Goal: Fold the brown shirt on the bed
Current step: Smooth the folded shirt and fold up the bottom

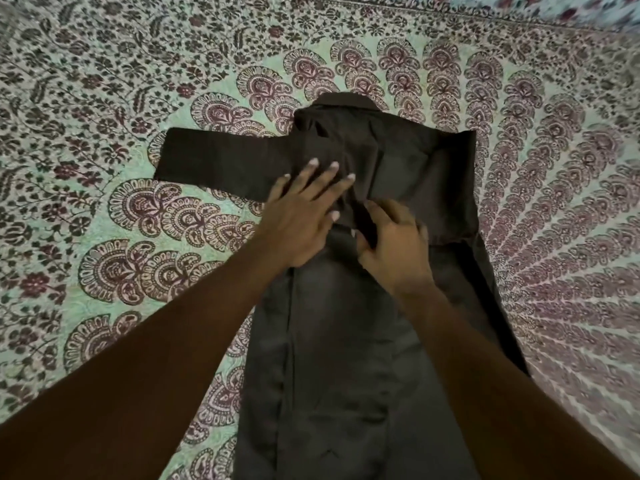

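Observation:
The brown shirt (pixel 332 341) lies lengthwise on the bed, collar at the far end. Its left sleeve (pixel 221 161) sticks out flat to the left. The right side is folded over onto the body, making a flap (pixel 436 181) with a straight right edge. My left hand (pixel 304 216) rests flat on the upper middle of the shirt, fingers spread. Beside it, my right hand (pixel 394 247) pinches a fold of the brown cloth between thumb and fingers. Both forearms cover part of the lower shirt.
A patterned bedsheet (pixel 138 237) in green, maroon and white covers the bed all around the shirt. A different floral fabric (pixel 568 5) shows at the top right corner.

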Demonstrator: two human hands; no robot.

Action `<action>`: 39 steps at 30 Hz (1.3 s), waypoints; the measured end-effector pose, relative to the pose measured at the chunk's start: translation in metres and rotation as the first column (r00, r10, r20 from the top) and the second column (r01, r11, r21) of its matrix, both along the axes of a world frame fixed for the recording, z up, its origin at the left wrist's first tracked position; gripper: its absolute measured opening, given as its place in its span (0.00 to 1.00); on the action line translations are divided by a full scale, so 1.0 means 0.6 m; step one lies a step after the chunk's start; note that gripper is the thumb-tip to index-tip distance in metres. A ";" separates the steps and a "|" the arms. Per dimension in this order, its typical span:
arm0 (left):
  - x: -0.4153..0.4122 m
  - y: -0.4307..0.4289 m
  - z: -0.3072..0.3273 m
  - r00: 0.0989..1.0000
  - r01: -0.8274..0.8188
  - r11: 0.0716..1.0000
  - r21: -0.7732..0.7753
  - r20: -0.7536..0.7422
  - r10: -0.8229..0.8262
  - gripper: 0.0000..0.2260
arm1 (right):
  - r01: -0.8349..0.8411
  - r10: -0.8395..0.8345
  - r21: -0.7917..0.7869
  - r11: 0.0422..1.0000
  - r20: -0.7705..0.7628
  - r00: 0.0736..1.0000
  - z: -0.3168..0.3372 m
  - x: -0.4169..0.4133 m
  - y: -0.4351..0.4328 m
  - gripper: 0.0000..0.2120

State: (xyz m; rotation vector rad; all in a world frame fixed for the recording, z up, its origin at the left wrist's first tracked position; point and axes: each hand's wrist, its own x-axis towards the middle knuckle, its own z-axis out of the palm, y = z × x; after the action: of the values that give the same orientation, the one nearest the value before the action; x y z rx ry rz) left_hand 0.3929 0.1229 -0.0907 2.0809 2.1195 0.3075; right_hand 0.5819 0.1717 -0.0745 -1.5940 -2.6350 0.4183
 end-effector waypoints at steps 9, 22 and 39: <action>0.030 0.014 0.011 0.896 -0.393 0.882 -0.259 -0.326 0.303 0.36 | 0.377 -0.366 -0.143 0.915 0.095 0.926 -0.012 0.192 0.012 0.32; 0.186 0.090 0.015 0.943 -0.204 0.907 -0.368 -0.323 0.082 0.37 | 0.070 -0.088 -0.261 0.963 -0.058 0.994 0.005 0.299 -0.001 0.29; 0.644 -0.300 0.054 0.498 -0.321 0.696 -0.643 0.510 0.701 0.23 | -0.354 0.327 -0.295 0.888 -0.138 0.935 -0.007 0.495 -0.127 0.27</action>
State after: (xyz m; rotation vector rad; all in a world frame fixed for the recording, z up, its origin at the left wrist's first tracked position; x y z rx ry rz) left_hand 0.7793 -0.0568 -0.0582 0.7340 1.9417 0.5228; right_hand 0.8788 0.0955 -0.0787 -1.1261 -2.8962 0.9453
